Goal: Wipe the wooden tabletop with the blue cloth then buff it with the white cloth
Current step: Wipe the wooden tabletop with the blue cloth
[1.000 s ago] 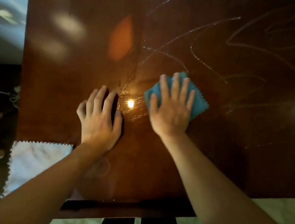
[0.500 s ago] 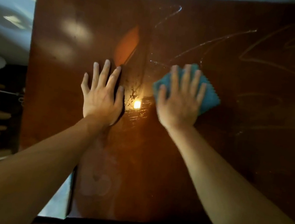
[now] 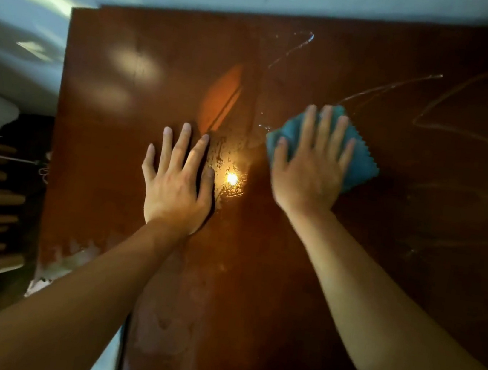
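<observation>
Wiping is under way on the wooden tabletop [image 3: 300, 287], with the buffing stage not yet reached. The right hand [image 3: 310, 169] is lying flat with straight fingers on the blue cloth [image 3: 361, 167], pressing it to the wood rather than clutching it, so the whole palm is likely bearing down to spread the pressure. The cloth is sitting right of centre, its zigzag edge poking out beyond the little finger. The left hand [image 3: 177, 185] is resting open and spread on bare wood just left of a bright lamp reflection [image 3: 231, 178], holding nothing; it seems to be bracing the person as they lean over the table. Pale streaks [image 3: 391, 86] are curving across the far right, which suggests that area is awaiting the cloth. A whitish patch near the left corner, partly hidden by the left forearm, may be the white cloth [image 3: 69, 257], though that is too unclear to tell.
</observation>
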The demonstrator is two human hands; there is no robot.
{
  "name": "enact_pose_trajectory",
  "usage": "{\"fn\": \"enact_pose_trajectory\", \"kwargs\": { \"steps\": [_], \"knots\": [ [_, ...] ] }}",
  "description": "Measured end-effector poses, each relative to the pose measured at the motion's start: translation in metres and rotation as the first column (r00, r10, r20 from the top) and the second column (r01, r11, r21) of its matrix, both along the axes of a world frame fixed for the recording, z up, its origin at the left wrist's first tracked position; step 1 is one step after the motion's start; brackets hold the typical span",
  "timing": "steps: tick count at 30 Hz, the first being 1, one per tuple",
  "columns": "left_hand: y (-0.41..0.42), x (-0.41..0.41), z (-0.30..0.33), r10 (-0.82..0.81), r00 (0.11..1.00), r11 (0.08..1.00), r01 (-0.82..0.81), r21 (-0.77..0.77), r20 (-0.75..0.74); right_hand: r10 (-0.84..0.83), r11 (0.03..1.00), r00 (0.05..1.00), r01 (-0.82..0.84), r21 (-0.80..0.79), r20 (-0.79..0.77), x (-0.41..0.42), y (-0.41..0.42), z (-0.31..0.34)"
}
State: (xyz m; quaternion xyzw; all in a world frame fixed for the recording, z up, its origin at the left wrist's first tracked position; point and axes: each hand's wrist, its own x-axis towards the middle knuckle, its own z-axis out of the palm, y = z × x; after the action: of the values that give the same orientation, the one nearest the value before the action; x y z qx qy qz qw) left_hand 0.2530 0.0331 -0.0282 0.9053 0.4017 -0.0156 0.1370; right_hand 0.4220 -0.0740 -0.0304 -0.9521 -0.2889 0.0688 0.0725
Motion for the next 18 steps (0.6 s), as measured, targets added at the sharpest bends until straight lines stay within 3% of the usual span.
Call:
{"fn": "enact_pose_trajectory", "kwargs": {
  "steps": [4, 7, 9, 12, 14, 16, 18],
  "knots": [
    [-0.001, 0.000, -0.001, -0.006, 1.000, 1.000, 0.006, 0.005, 0.013, 0.248, 0.968, 0.968, -0.246, 0.046, -0.029, -0.056, 0.038, -0.001],
    [-0.001, 0.000, -0.001, 0.001, 0.999, 1.000, -0.001, 0.009, 0.042, 0.406, 0.913, 0.914, -0.406, 0.032, -0.014, -0.040, 0.015, -0.002],
    [-0.001, 0.000, -0.001, 0.012, 0.998, 1.000, -0.012, 0.002, 0.065, 0.326, 0.945, 0.945, -0.326, 0.000, 0.018, 0.000, -0.004, -0.005],
    [-0.001, 0.000, -0.002, 0.006, 0.999, 1.000, -0.006, 0.008, 0.050, 0.071, 0.997, 0.997, -0.071, -0.033, 0.010, 0.057, -0.007, -0.002],
    [0.000, 0.000, -0.002, 0.007, 0.999, 1.000, -0.008, 0.010, 0.045, 0.004, 1.000, 1.000, -0.004, -0.022, 0.020, 0.060, 0.014, -0.001],
    [0.000, 0.000, -0.002, 0.007, 0.999, 1.000, -0.007, 0.014, 0.048, 0.071, 0.997, 0.997, -0.072, 0.015, 0.018, 0.034, 0.040, 0.002],
    [0.000, -0.001, -0.002, 0.008, 0.999, 1.000, -0.009, 0.021, 0.052, 0.243, 0.969, 0.970, -0.242, 0.043, 0.002, -0.006, 0.054, 0.002]
  ]
}}
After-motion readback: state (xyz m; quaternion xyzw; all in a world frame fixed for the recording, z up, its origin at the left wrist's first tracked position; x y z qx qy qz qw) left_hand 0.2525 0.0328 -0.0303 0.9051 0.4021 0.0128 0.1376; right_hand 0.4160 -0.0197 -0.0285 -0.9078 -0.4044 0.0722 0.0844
